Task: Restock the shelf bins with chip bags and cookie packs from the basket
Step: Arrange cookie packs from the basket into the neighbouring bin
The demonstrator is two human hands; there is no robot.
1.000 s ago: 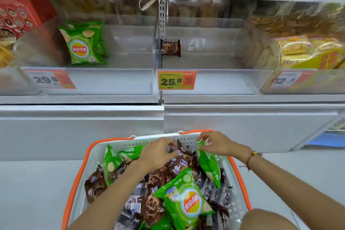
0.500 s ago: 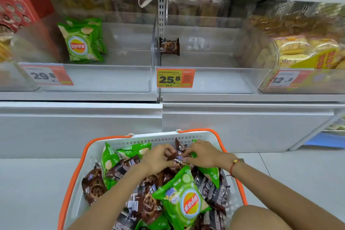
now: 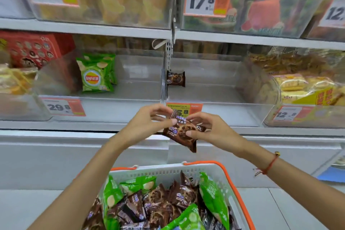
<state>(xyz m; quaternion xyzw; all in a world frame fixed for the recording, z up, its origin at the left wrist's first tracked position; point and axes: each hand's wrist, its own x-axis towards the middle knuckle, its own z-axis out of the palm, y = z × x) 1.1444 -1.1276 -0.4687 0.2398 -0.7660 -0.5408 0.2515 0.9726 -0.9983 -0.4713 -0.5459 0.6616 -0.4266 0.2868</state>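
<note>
A brown cookie pack point(image 3: 183, 132) is held up in front of the shelf edge, above the basket. My left hand point(image 3: 147, 123) pinches its left end and my right hand point(image 3: 211, 129) grips its right side. The white basket point(image 3: 168, 172) with orange rim sits below, full of green chip bags point(image 3: 213, 198) and brown cookie packs point(image 3: 158, 203). In the clear middle bin point(image 3: 214, 99) one cookie pack point(image 3: 175, 78) stands at the back left. The clear left bin point(image 3: 121, 106) holds green chip bags point(image 3: 95, 76).
Price tags 29.8 point(image 3: 63, 107) and 12.8 point(image 3: 288, 114) hang on the bin fronts. Yellow packs point(image 3: 302, 87) fill the right bin, a red box point(image 3: 31, 50) stands at the left. Upper bins hold more snacks. A grey shelf base runs behind the basket.
Both hands have lifted out of the basket with a cookie pack, up to the shelf edge. The view has tilted upward, showing the upper shelf.
</note>
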